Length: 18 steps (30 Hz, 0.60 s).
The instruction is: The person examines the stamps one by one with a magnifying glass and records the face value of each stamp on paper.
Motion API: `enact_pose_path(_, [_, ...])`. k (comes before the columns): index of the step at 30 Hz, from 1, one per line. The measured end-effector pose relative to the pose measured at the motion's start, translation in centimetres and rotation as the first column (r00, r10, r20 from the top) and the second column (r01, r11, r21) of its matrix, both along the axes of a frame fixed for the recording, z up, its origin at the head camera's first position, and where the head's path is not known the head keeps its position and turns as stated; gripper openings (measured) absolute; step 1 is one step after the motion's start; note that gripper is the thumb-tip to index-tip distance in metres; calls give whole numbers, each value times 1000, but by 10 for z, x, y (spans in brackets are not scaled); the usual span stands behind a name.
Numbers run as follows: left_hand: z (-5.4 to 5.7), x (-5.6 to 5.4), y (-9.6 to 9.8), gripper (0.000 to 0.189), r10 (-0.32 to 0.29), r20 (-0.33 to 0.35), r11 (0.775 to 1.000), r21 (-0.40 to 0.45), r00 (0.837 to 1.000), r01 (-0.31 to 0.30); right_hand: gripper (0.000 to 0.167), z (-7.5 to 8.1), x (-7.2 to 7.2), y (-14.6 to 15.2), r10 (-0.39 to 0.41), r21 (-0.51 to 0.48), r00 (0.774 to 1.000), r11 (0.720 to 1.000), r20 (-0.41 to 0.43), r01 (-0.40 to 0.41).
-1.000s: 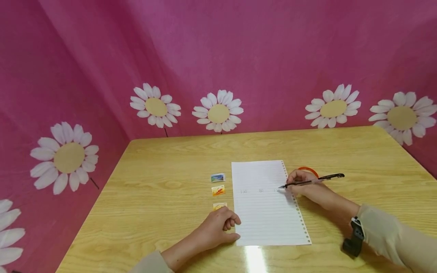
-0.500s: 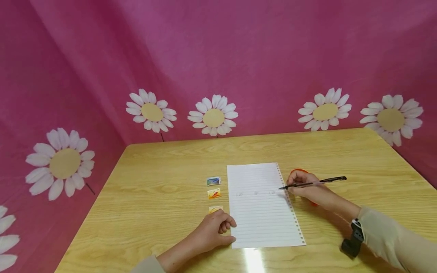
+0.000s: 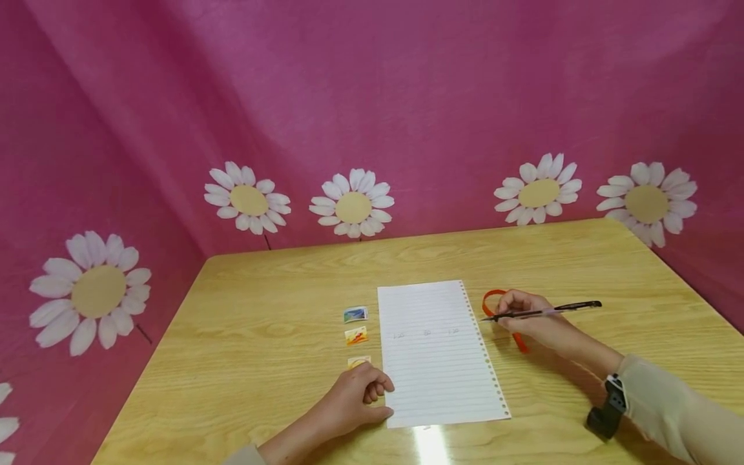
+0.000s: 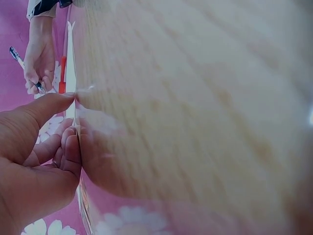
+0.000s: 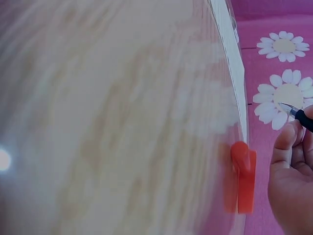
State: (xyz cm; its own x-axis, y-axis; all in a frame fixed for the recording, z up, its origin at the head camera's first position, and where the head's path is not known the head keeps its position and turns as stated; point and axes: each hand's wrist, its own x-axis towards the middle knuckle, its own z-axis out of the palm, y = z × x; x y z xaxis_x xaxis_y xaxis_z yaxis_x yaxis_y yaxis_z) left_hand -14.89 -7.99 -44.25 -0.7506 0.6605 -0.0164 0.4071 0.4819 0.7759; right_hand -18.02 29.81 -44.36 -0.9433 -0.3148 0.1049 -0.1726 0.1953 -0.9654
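Note:
A sheet of lined loose-leaf paper (image 3: 438,381) lies on the table, with three short handwritten numbers in a row across it. The left hand (image 3: 351,403) rests at its lower left edge, the thumb and loosely bent fingers touching the margin. In the right hand (image 3: 540,327) a black gel pen (image 3: 581,305) is pinched, its tip raised just past the punched right edge of the paper. The right wrist view shows the pen tip (image 5: 288,108) off the table. Left of the sheet stand three small stamp-like pictures: a blue one (image 3: 356,314), a yellow-red one (image 3: 356,336) and a yellow one (image 3: 358,361), partly covered by the left hand.
An orange-red band-like object (image 3: 493,297) lies under and beside the right hand, partly hidden by it. The wooden table (image 3: 279,310) ends at a pink cloth (image 3: 378,97) with daisies. A black device (image 3: 607,410) is strapped to the right wrist.
The right hand has lifted the pen from the last number and drawn it rightward off the paper. More of the orange-red object shows. The left hand stays on the sheet; the view has shifted slightly.

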Motion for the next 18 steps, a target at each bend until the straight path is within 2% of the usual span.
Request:
enact_pose_path(6, [0, 0, 0, 22, 9, 13, 1000, -18, 1000, -8, 7, 2, 2, 8, -42, 33, 999, 999, -21, 42])
enact_pose_path(15, [-3, -1, 0, 22, 11, 13, 1000, -12, 1000, -11, 10, 4, 5, 26, -91, 52, 995, 995, 30, 90])
enact_pose_path(18, [-2, -1, 0, 22, 10, 12, 1000, -1, 1000, -10, 8, 4, 5, 34, -96, 56, 995, 994, 0, 96])
